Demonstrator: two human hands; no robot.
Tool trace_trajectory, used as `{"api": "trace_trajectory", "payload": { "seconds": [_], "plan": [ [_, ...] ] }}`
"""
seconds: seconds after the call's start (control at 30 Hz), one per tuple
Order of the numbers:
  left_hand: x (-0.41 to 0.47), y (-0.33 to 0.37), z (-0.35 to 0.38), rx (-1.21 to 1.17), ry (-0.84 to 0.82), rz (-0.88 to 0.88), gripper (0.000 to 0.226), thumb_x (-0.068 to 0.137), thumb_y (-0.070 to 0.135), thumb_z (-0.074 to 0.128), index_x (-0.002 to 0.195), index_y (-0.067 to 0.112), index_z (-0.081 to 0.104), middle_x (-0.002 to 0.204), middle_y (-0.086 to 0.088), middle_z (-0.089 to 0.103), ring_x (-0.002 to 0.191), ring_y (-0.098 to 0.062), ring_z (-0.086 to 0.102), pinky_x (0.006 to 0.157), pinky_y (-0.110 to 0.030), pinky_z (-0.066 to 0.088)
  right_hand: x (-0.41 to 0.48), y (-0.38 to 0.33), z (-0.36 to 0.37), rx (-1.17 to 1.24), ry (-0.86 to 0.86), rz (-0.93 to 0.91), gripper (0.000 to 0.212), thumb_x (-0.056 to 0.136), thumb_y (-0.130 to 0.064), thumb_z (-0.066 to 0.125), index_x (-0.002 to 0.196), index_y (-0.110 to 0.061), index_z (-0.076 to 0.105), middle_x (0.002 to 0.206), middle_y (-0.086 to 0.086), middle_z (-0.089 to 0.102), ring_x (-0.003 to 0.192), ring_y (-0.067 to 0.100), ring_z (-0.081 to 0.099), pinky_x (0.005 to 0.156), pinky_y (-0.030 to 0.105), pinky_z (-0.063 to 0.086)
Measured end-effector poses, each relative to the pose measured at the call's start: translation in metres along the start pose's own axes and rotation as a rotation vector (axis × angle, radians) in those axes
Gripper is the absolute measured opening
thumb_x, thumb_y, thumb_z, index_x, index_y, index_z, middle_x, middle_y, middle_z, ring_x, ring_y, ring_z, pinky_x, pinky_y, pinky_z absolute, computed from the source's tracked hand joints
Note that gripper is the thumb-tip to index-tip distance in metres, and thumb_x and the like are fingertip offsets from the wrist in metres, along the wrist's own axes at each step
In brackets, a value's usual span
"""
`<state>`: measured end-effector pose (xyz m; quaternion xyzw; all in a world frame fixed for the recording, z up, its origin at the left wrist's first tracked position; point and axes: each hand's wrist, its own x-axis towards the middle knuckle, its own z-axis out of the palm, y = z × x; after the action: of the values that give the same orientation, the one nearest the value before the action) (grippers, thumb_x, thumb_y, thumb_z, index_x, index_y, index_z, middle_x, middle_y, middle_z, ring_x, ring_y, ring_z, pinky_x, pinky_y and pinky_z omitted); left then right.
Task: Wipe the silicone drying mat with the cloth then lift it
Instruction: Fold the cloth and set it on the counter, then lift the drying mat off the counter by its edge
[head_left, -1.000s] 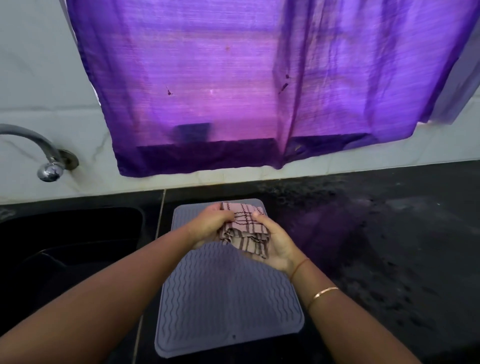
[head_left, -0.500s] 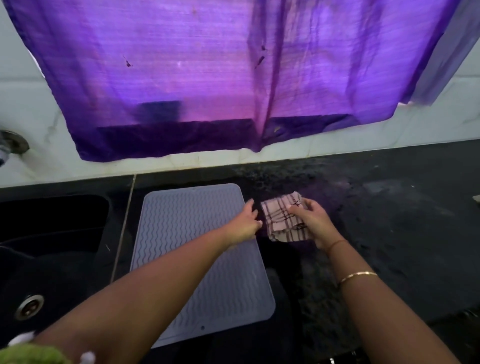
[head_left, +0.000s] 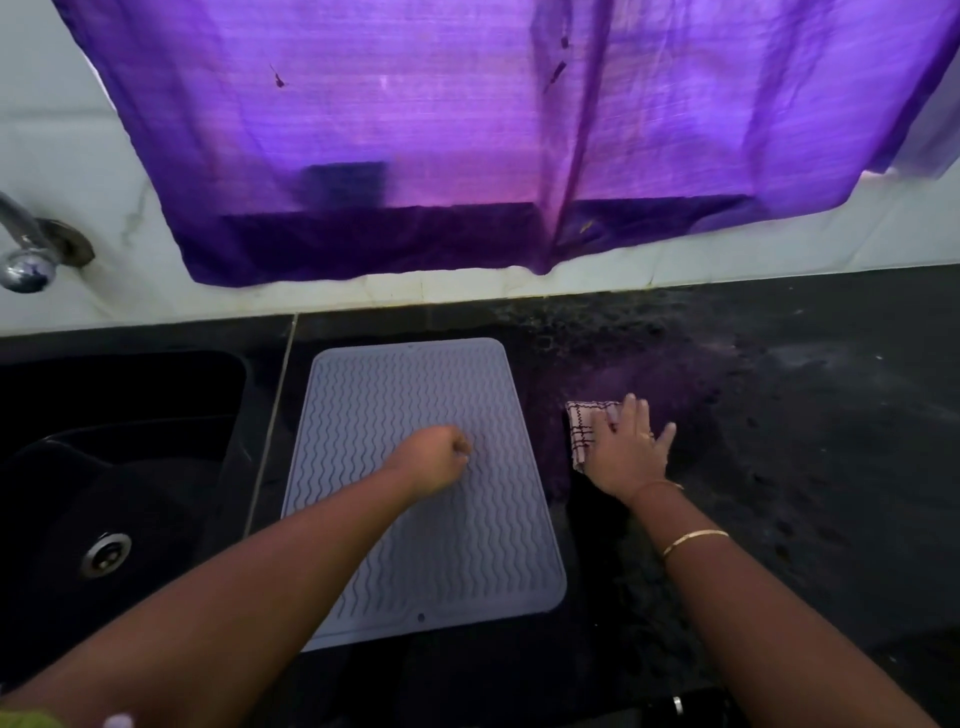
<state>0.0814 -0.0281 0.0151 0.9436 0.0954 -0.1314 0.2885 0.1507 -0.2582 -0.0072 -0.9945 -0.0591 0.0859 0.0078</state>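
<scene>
A grey silicone drying mat (head_left: 410, 561) with wavy ridges lies flat on the black counter, just right of the sink. My left hand (head_left: 434, 460) hovers over the mat's middle with its fingers curled and nothing in them. The checked cloth (head_left: 582, 431) lies on the counter right of the mat. My right hand (head_left: 631, 449) presses flat on the cloth with its fingers spread, covering most of it.
A black sink (head_left: 119, 467) with a metal drain (head_left: 106, 553) sits to the left, a chrome tap (head_left: 26, 260) above it. A purple curtain (head_left: 493, 130) hangs over the white tiled wall. The black counter (head_left: 805, 441) stretches right.
Both hands held the cloth over the mat. My right hand carried it right and laid it on the counter; my left hand let go and drew back over the mat.
</scene>
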Motion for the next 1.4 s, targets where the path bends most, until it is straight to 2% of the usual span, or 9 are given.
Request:
{"api": "trace_trajectory", "payload": {
  "seconds": [0.13,0.27,0.4,0.53,0.97,1.07,1.2,1.3,1.4],
  "plan": [
    [-0.020,-0.022,-0.017,0.213,-0.051,0.048,0.015,0.090,0.022,0.060,0.100,0.013,0.067,0.106,-0.004,0.064,0.096,-0.018,0.059,0.083,-0.029,0.047,-0.030,-0.055,-0.001,0.169,0.213,-0.244,0.055,0.088,-0.021,0.047,0.142,-0.014,0.036,0.154,0.020,0.022,0.143,0.035,0.017,0.117,0.048,0.017],
    [-0.045,-0.032,-0.031,0.451,-0.235,0.104,0.019,0.083,0.025,0.068,0.098,0.014,0.069,0.098,-0.001,0.066,0.093,-0.019,0.060,0.077,-0.028,0.045,-0.070,-0.100,0.010,0.372,-0.040,-0.593,0.037,0.089,-0.023,0.054,0.125,-0.016,0.059,0.125,0.012,0.050,0.118,0.030,0.047,0.100,0.037,0.040],
    [-0.069,-0.050,-0.034,0.572,-0.395,0.064,0.033,0.073,0.039,0.077,0.096,0.015,0.070,0.096,-0.002,0.067,0.090,-0.017,0.059,0.075,-0.028,0.043,-0.105,-0.122,0.023,0.401,-0.318,-0.789,0.035,0.084,-0.027,0.068,0.117,-0.015,0.064,0.112,0.012,0.052,0.106,0.026,0.052,0.092,0.038,0.044],
    [-0.088,-0.070,-0.025,0.507,-0.465,0.069,0.036,0.068,0.040,0.080,0.096,0.017,0.071,0.090,0.003,0.066,0.088,-0.016,0.060,0.080,-0.029,0.049,-0.121,-0.129,0.033,0.351,-0.319,-0.833,0.039,0.079,-0.031,0.073,0.115,-0.018,0.065,0.108,0.010,0.050,0.104,0.023,0.050,0.090,0.034,0.044],
    [-0.123,-0.091,-0.007,0.658,-0.142,0.361,0.042,0.079,0.050,0.059,0.101,0.014,0.061,0.101,0.000,0.056,0.089,-0.017,0.056,0.074,-0.029,0.047,-0.139,-0.129,0.042,0.128,-0.098,-0.845,0.042,0.082,-0.036,0.063,0.119,-0.017,0.060,0.112,0.005,0.051,0.103,0.022,0.050,0.081,0.032,0.043],
    [-0.128,-0.105,0.000,0.667,0.015,0.461,0.034,0.083,0.046,0.046,0.093,0.016,0.061,0.094,0.002,0.058,0.084,-0.019,0.059,0.071,-0.031,0.049,-0.150,-0.135,0.051,0.118,0.088,-0.780,0.029,0.079,-0.036,0.052,0.094,-0.016,0.067,0.092,0.006,0.056,0.082,0.026,0.059,0.060,0.032,0.047],
    [-0.125,-0.123,0.014,0.684,0.206,0.593,0.030,0.078,0.035,0.038,0.067,0.019,0.061,0.064,0.004,0.061,0.052,-0.015,0.059,0.042,-0.025,0.047,-0.156,-0.145,0.059,0.091,0.269,-0.697,0.015,0.070,-0.027,0.051,0.063,-0.018,0.061,0.066,0.000,0.055,0.051,0.019,0.057,0.037,0.023,0.038],
    [-0.129,-0.125,0.019,0.721,0.260,0.606,0.029,0.080,0.035,0.037,0.066,0.021,0.058,0.062,0.006,0.059,0.049,-0.010,0.056,0.039,-0.025,0.044,-0.148,-0.144,0.062,0.141,0.255,-0.726,0.008,0.072,-0.019,0.059,0.076,-0.014,0.064,0.074,0.005,0.058,0.060,0.024,0.060,0.044,0.028,0.044],
    [-0.132,-0.123,0.010,0.635,0.313,0.600,0.024,0.082,0.033,0.038,0.067,0.020,0.051,0.058,0.008,0.054,0.046,-0.009,0.052,0.039,-0.023,0.039,-0.139,-0.135,0.055,0.196,0.123,-0.704,0.032,0.093,-0.030,0.041,0.114,-0.013,0.057,0.106,0.009,0.056,0.092,0.028,0.059,0.072,0.040,0.051]
  ]
}}
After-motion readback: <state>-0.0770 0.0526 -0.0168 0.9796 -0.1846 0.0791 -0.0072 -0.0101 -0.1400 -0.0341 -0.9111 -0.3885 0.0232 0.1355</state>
